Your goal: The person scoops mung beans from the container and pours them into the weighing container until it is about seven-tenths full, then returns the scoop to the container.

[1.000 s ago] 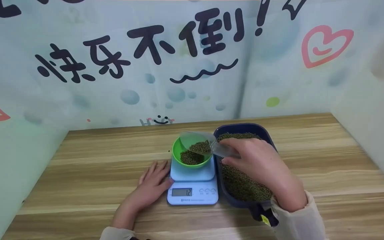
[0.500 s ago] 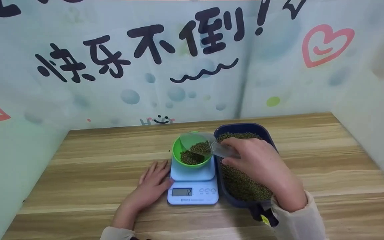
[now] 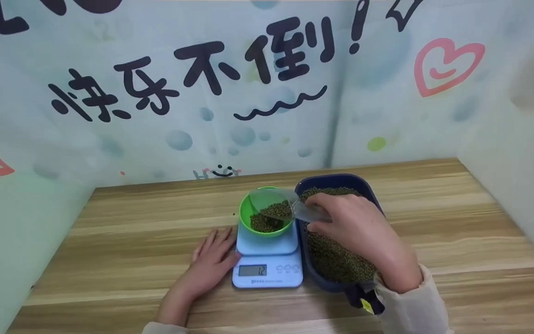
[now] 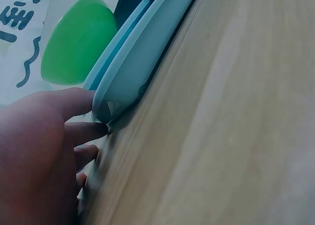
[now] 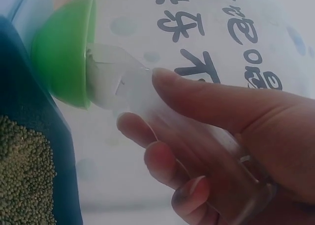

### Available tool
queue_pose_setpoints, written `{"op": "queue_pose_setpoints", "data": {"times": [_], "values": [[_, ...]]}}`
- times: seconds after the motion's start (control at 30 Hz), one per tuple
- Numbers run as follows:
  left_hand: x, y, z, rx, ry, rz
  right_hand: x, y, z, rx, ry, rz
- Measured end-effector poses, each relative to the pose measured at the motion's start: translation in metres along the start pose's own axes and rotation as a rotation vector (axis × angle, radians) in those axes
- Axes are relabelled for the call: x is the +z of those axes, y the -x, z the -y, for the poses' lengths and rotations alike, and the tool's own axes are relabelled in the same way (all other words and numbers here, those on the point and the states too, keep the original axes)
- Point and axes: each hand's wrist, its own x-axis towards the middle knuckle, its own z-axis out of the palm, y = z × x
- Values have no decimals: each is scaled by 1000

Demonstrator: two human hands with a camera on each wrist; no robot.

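My right hand [image 3: 357,227] grips the handle of a clear plastic scoop [image 5: 187,141]. The scoop's tip reaches over a green bowl [image 3: 244,215], with brown-green pellets [image 3: 267,222] in the scoop and in the bowl. The bowl sits on a pale blue digital kitchen scale [image 3: 267,273], whose display reads about 12; a decimal point cannot be made out for sure. With fingers spread, my left hand [image 3: 209,269] rests on the table at the scale's left side. In the left wrist view its thumb touches the scale's edge.
A dark blue tub [image 3: 362,181] full of pellets stands right beside the scale, under my right hand. Its black handle with a yellow tag [image 3: 366,305] points to the front. The wooden table [image 3: 109,260] ends at a printed wall sheet [image 3: 179,116] behind.
The head view has shifted slightly, so the scene sits a little lower. Both hands, the scoop and the bowl keep practically the same places, and the display looks the same.
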Motion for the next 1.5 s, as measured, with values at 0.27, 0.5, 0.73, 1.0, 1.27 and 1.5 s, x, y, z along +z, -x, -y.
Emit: {"op": "queue_pose_setpoints", "data": {"times": [0.27, 0.5, 0.73, 1.0, 1.27, 1.5], "values": [[-1, 0, 1, -13, 9, 8, 0, 1, 2, -12, -8, -15], [-2, 0, -1, -14, 16, 3, -2, 0, 3, -17, -13, -15], [-2, 0, -1, -1, -5, -7, -2, 1, 3, -28, -9, -27], [0, 1, -1, -9, -4, -2, 0, 2, 3, -26, -13, -20], [0, 2, -1, -17, 2, 4, 1, 2, 3, -23, -9, -8], [0, 2, -1, -23, 1, 10, 2, 1, 2, -26, -13, 3]]}}
